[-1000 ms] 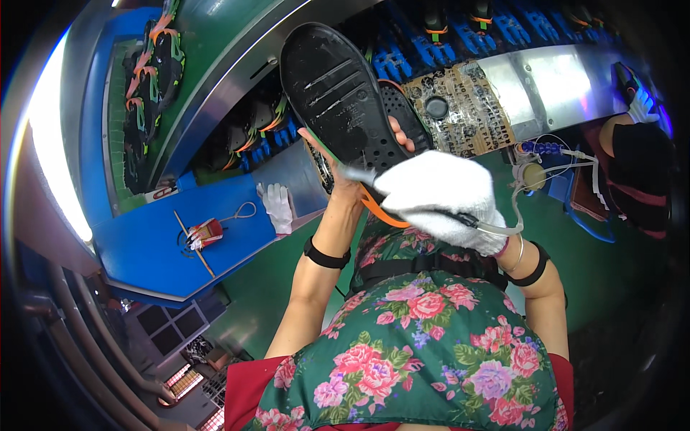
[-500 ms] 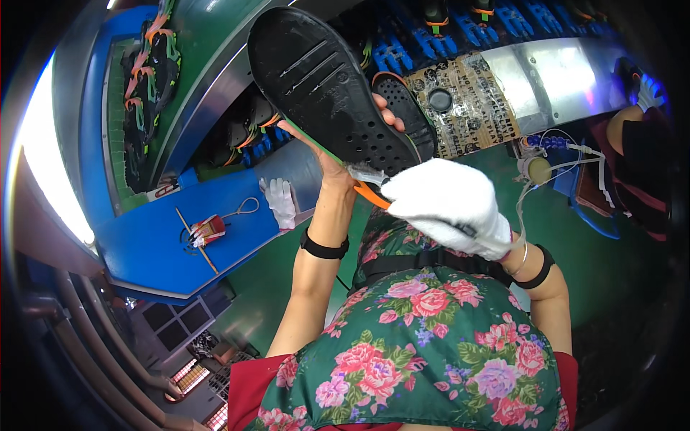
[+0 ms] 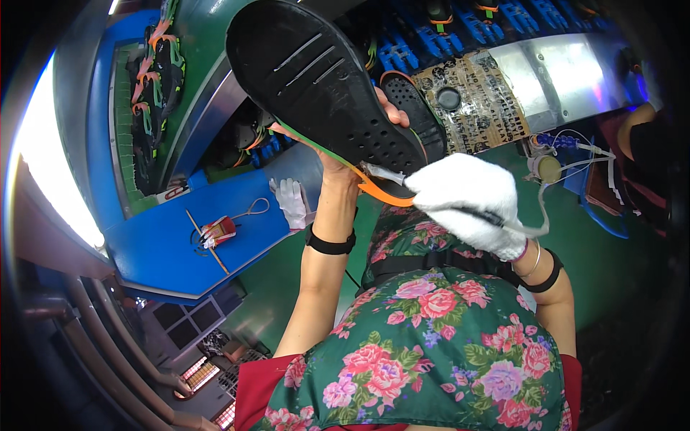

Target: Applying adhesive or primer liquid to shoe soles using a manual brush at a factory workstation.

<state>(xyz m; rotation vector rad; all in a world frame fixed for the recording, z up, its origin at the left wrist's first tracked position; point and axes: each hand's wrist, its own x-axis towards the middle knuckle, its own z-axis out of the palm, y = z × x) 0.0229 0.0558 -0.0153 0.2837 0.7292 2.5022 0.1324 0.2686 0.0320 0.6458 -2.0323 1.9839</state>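
Observation:
A large black shoe sole [image 3: 302,79] with small round holes, slots and an orange and green rim tilts up in my bare left hand [image 3: 332,159]. The left fingers wrap its edges, with fingertips showing on its right side. My right hand [image 3: 467,205], in a white glove, is closed round a thin tool whose grip is mostly hidden. Its whitish, brush-like tip [image 3: 384,173] lies at the sole's near end, beside the orange rim. A pale flexible tube [image 3: 537,228] leads out from this hand. Behind the held sole, a second black sole [image 3: 413,108] rests by the bench.
Ahead runs a metal bench [image 3: 553,79] with a taped cardboard sheet [image 3: 471,100]. Blue racks [image 3: 478,29] stand beyond. On the left, a blue table [image 3: 158,248] bears a white glove [image 3: 291,205] and a red container [image 3: 218,231]. Another person's arm [image 3: 640,133] shows at right.
The held sole has shifted left and upward. My right hand has moved a little right, its tool tip still by the sole's near end, and the tube now shows below the glove.

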